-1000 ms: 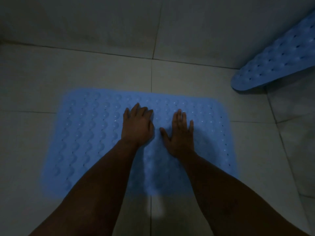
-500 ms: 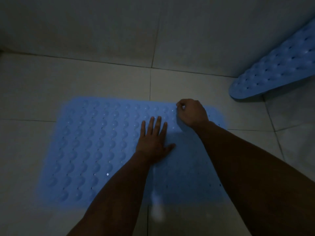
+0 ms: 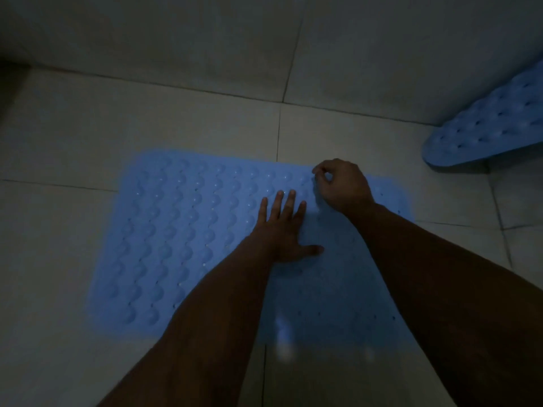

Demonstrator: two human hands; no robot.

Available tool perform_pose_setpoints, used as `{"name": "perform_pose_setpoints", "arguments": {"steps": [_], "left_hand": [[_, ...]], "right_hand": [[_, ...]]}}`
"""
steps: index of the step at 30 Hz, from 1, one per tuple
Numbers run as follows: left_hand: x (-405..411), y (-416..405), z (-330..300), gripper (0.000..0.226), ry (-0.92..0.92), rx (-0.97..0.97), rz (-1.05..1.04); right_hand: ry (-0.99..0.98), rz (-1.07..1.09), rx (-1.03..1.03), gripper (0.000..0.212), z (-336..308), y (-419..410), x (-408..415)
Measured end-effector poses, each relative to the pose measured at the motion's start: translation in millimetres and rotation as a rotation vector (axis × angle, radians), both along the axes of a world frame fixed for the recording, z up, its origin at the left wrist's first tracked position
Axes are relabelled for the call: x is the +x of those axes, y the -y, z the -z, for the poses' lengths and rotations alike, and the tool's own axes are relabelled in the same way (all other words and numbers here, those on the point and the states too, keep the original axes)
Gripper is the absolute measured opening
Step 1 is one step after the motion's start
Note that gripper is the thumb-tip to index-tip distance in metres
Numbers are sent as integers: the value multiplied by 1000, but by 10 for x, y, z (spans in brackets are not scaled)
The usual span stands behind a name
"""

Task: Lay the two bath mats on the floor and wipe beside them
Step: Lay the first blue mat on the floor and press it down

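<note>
A light blue bath mat (image 3: 182, 230) with rows of round bumps and small holes lies flat on the tiled floor in dim light. My left hand (image 3: 283, 230) rests palm down on its middle, fingers spread. My right hand (image 3: 342, 186) sits at the mat's far edge, fingers curled and pinched at the rim. A second blue bath mat (image 3: 496, 127) leans against the wall at the far right, its lower end on the floor. My forearms hide the mat's near right part.
Pale floor tiles (image 3: 58, 259) surround the mat, with bare floor to its left and behind it. The tiled wall (image 3: 205, 39) rises just beyond the mat's far edge. A small bright reflection (image 3: 283, 336) shows near the mat's front edge.
One second ago both hands lay flat side by side on the mat. My right hand has moved to the far edge and curled; my left hand shifted right. Little differs from half a second ago.
</note>
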State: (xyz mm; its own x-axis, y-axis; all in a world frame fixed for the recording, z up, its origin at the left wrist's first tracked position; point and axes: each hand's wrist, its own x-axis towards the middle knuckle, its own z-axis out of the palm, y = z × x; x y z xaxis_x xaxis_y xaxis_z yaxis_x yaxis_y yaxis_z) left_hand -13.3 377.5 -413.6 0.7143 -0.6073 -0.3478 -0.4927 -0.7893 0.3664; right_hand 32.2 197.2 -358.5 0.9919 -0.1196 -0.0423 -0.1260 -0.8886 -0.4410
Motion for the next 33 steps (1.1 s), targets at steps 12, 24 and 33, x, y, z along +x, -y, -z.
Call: {"name": "perform_pose_setpoints", "arguments": {"steps": [12, 24, 33], "left_hand": [[278, -1362, -244, 61, 350, -45, -365], [376, -1619, -209, 50, 349, -34, -385], [78, -1168, -91, 75, 194, -38, -172]], "right_hand": [[-145, -109, -179, 80, 568, -1490, -760], [-269, -36, -183, 101, 488, -1579, -708], [-303, 15, 42, 43, -361, -1107, 154]]}}
